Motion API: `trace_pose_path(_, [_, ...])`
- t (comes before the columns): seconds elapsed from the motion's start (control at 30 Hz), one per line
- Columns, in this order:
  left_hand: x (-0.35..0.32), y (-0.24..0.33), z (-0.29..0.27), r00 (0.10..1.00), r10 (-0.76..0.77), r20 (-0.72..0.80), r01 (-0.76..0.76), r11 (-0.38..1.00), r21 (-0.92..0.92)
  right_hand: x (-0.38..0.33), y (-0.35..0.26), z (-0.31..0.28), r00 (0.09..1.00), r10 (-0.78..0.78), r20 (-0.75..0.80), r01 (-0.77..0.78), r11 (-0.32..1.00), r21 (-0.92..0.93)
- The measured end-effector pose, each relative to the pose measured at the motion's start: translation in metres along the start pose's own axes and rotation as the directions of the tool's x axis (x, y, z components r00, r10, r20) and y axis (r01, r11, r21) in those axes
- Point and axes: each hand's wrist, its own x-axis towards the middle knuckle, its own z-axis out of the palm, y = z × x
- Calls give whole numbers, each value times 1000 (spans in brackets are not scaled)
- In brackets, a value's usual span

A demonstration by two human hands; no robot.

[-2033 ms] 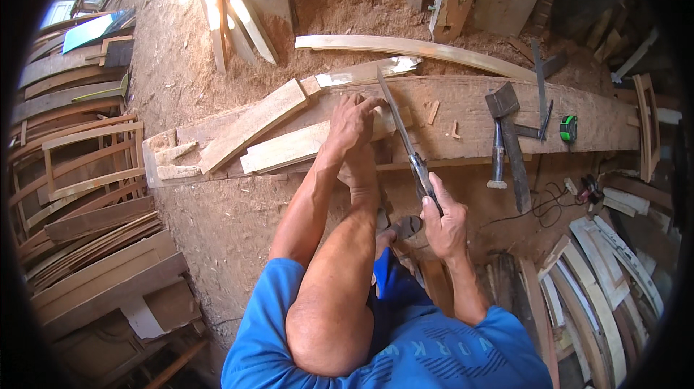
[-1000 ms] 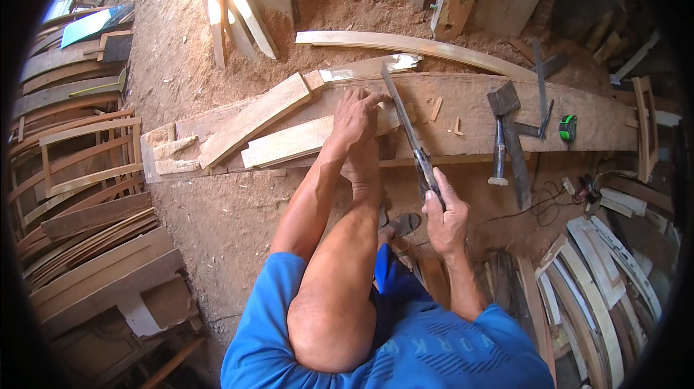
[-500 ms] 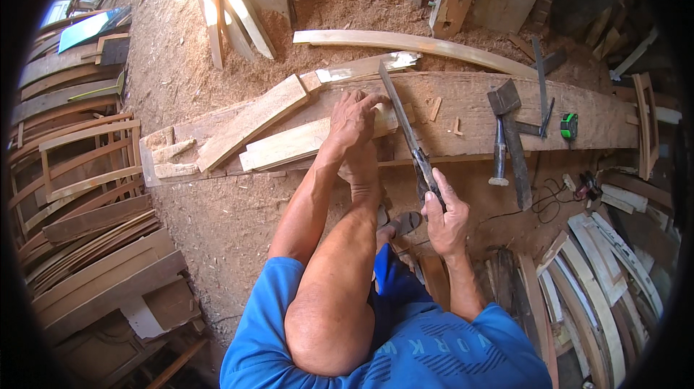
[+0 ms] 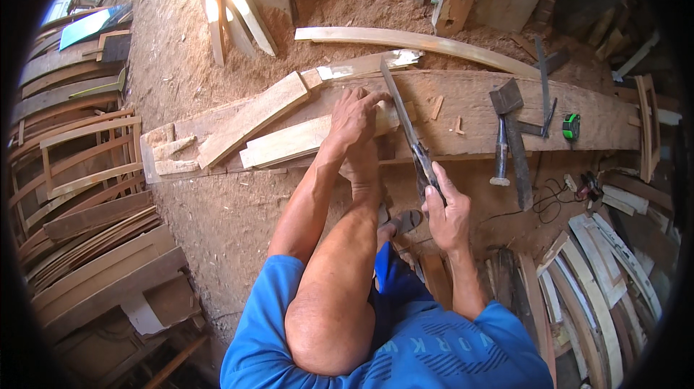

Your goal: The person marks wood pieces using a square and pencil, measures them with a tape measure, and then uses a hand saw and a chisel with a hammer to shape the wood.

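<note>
Little has shifted: the right hand (image 4: 448, 217) stays wrapped round the saw (image 4: 408, 125), angled across the board (image 4: 288, 144) beneath the left hand (image 4: 353, 118), whose grip is unclear, so the cut seems unfinished.

- A low plank bench (image 4: 607, 118) stands over a brown floor (image 4: 210, 223) dusted with sawdust.
- Off its left end I see wooden frames (image 4: 94, 131) and panels (image 4: 108, 266) in rows.
- Beyond its left half, bright light strikes pale slats (image 4: 251, 22).
- Nearer than its right end, curved strips (image 4: 593, 288) of wood crowd together.
</note>
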Motion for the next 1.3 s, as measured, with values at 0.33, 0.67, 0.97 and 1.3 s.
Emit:
trace_pose_path(0.33, [1, -4, -1, 1000, 15, -2, -15, 1000, -4, 21, 1, 13, 999, 0, 49, -3, 999, 50])
trace_pose_path(0.67, [2, -6, 3, 1000, 7, 29, -7, 1000, 2, 18, -16, 8, 998, -8, 54, 15, 992, -123])
trace_pose_path(0.97, [-3, -48, 24, 998, -23, 51, 19, 996, 88, -37, -4, 0, 999, -26, 20, 28, 995, -100])
trace_pose_path(1.3, [-6, -38, 18, 997, -40, 63, 35, 996, 80, -24, -3, 11, 999, -31, 35, 34, 996, -84])
